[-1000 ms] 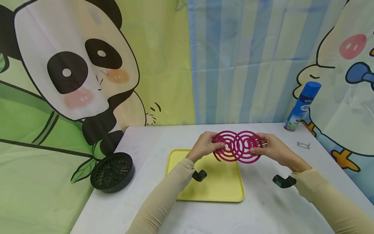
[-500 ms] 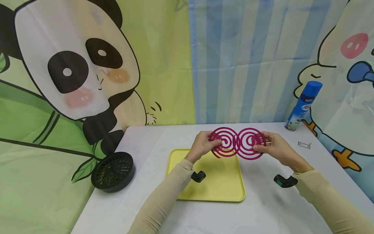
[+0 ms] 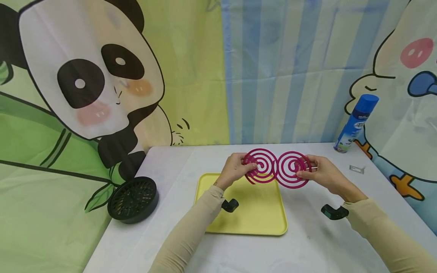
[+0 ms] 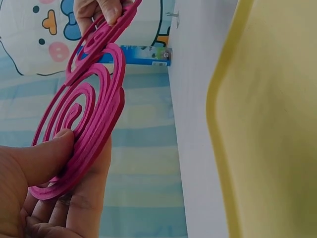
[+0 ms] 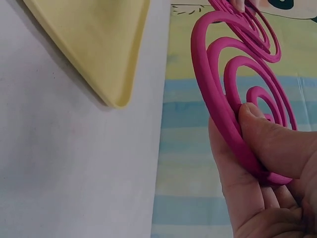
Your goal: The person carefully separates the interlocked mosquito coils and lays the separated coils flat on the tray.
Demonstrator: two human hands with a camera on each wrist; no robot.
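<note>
Two pink mosquito coils are held up side by side above the yellow tray (image 3: 250, 222). My left hand (image 3: 233, 171) pinches the left mosquito coil (image 4: 110, 116), its thumb lying across the rings and the fingers behind. The right mosquito coil (image 5: 210, 94) is gripped the same way by my right hand (image 3: 324, 175). In the head view their inner edges meet or slightly overlap; whether they touch I cannot tell. Some fingers are hidden behind the coils.
A black round holder with a slotted top (image 3: 132, 199) stands at the table's left edge. At the back right are a blue spray can (image 3: 355, 124) and a small metal stand (image 3: 356, 169). A printed curtain (image 3: 191, 76) hangs behind the white table (image 3: 327, 242).
The coils overlapped widely a second ago. My hands have drawn them apart sideways, left hand to the left and right hand slightly to the right, so only their edges meet.
</note>
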